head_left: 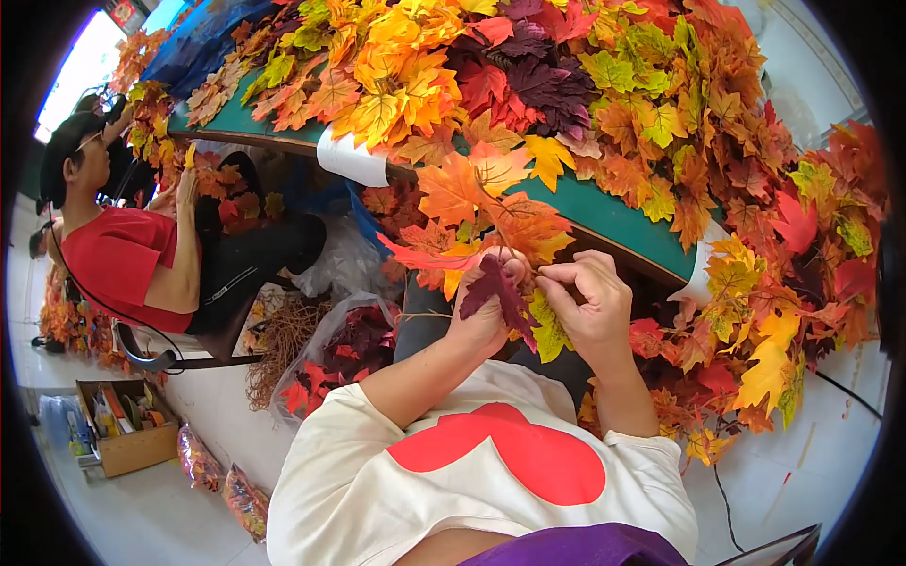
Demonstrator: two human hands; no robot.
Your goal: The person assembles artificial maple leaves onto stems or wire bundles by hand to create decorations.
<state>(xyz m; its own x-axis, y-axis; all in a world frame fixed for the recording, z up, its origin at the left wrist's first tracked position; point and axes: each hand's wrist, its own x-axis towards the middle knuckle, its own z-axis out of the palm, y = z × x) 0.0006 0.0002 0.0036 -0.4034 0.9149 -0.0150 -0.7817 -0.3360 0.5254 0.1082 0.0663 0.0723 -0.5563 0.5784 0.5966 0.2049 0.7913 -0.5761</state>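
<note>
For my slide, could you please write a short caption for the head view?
Two hands, left hand and right hand, hold a dark red leaf on a leaf sprig beside a green table piled with artificial autumn leaves.

One head-worn fisheye view looks steeply down, close over the hands (543, 307), toward the table (604, 217) edge ahead

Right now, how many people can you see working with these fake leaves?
2. The camera wearer, whose left hand and right hand hold a leaf sprig at the green table, and a co-worker in a red shirt seated at left. Others may be hidden.
</note>
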